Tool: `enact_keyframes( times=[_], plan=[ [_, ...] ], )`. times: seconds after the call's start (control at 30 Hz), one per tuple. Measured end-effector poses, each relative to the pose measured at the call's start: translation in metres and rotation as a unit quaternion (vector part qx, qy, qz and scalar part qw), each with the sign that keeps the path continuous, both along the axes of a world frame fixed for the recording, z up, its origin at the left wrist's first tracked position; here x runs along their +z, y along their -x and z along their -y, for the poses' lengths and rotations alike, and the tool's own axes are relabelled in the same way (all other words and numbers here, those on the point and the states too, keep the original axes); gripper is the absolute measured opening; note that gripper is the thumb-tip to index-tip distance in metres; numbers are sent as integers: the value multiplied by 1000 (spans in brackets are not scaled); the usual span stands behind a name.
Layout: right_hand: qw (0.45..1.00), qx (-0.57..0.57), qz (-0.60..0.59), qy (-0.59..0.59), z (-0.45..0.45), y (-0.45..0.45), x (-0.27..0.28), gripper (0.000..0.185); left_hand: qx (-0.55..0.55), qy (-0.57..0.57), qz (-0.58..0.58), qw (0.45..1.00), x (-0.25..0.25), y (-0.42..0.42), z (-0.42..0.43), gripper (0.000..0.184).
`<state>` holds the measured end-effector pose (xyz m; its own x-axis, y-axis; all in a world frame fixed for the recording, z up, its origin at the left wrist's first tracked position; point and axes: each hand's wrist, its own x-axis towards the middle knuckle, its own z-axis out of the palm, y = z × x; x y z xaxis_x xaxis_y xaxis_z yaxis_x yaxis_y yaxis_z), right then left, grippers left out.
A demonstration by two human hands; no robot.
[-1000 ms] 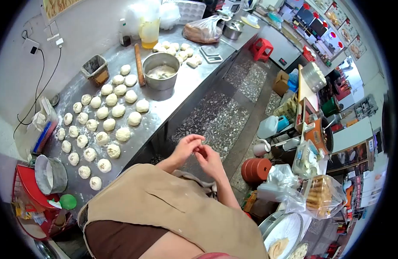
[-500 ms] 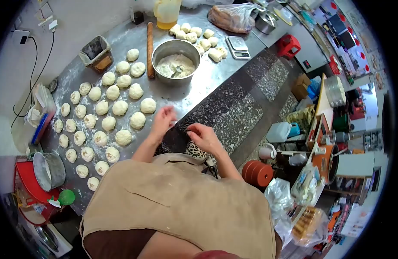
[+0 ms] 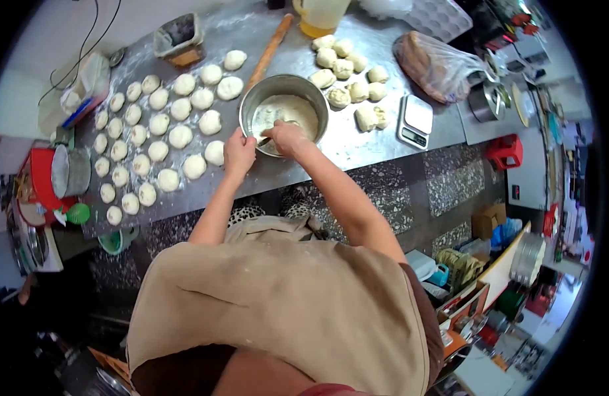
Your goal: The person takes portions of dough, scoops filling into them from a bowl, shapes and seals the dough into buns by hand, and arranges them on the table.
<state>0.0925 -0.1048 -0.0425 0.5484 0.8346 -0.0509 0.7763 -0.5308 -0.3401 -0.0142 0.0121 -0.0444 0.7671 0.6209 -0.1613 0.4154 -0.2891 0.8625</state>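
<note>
A deep metal bowl with pale, floury filling stands near the front edge of the metal table. At its near left side, my left hand is closed on the rim. My right hand reaches over the near rim into the bowl, its fingers closed round what appears to be the spoon, mostly hidden by the hand. Left of the bowl, round dough balls lie in rows on the floured metal. Smaller uneven dough pieces are grouped to the right, and a wooden rolling pin lies behind the bowl.
A digital scale sits at the right, near a plastic bag of brown food. A jug of yellow liquid and a floury tub stand at the back. A red stool is beyond the table's right end.
My view has turned toward the table. Both hands have moved from in front of my apron to the bowl: the left to its rim, the right inside it.
</note>
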Motion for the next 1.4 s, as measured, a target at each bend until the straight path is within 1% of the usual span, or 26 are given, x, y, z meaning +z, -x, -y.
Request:
enact_keyframes(
  times=[0.07,0.13,0.17,0.2,0.27,0.3,0.37,0.4,0.47,0.5,0.53,0.6,0.67,0.73,0.77,0.8,0.87,0.93,1.0,1.07,1.13,1.17,1.2,1.3,1.37,1.4],
  plan=[
    [988,106,-60,94,-10,-4,-1,16,35,29,-31,998,1,8,5,20],
    [991,121,-18,44,-1,-6,-10,11,39,-10,-30,999,-1,13,8,20],
    [999,19,-15,-40,9,-6,5,11,26,-18,-57,998,4,14,10,30],
    [989,-84,-13,-121,18,-7,17,11,35,-12,-61,997,4,17,15,30],
    [914,-291,-90,-269,25,-10,24,18,58,-41,-18,997,4,21,23,50],
    [916,-289,-89,-264,23,-13,21,18,60,-36,-18,997,5,21,29,50],
    [848,-407,-127,-315,20,-20,5,26,63,112,-2,992,13,24,44,58],
    [851,-405,-123,-311,15,-26,-5,26,65,186,7,980,14,23,46,63],
    [840,-423,-36,-339,1,-38,-23,28,75,187,28,979,8,22,45,63],
    [826,-460,-81,-316,-5,-43,-29,30,63,193,17,979,7,21,41,63],
    [829,-456,-81,-313,-10,-45,-37,30,51,198,4,979,11,19,37,64],
    [799,-433,-248,-336,-15,-40,-57,31,21,187,15,982,15,15,26,64],
    [815,-403,-287,-302,-14,-30,-59,32,-16,177,17,984,4,11,12,64],
    [913,-201,-314,-166,-7,-24,-39,24,-97,1,43,994,-24,0,-8,63],
    [953,-100,-277,-75,1,-22,-19,20,-120,-41,8,992,-15,-9,-18,61],
    [946,-59,-308,-83,7,-17,-11,17,-142,-85,-24,986,-1,-20,-31,59],
    [965,83,-245,-38,24,-19,13,16,-180,-93,-67,977,4,-37,-48,55],
    [969,66,-233,-39,38,-16,30,19,-156,-134,-31,978,8,-45,-53,50],
    [909,-226,-291,-196,47,-16,27,21,-125,-125,-64,982,15,-33,-42,51],
    [894,-272,-261,-242,42,-21,28,24,-66,-106,-9,992,6,-10,-24,53],
    [840,-380,-224,-315,25,-34,8,25,-50,51,-20,997,2,11,1,58],
    [845,-402,-182,-301,14,-38,0,27,-40,89,4,995,2,15,13,62],
    [821,-431,-191,-321,0,-40,-9,28,-28,140,-30,989,4,20,19,65],
    [845,-389,-210,-301,-18,-37,-36,26,-23,154,-69,985,9,16,13,66],
    [927,-110,-329,-140,-16,-21,-19,23,-71,19,-50,996,2,8,-5,66],
    [952,-7,-300,-64,-9,-18,-1,20,-87,12,-59,994,5,4,-18,65]
  ],
)
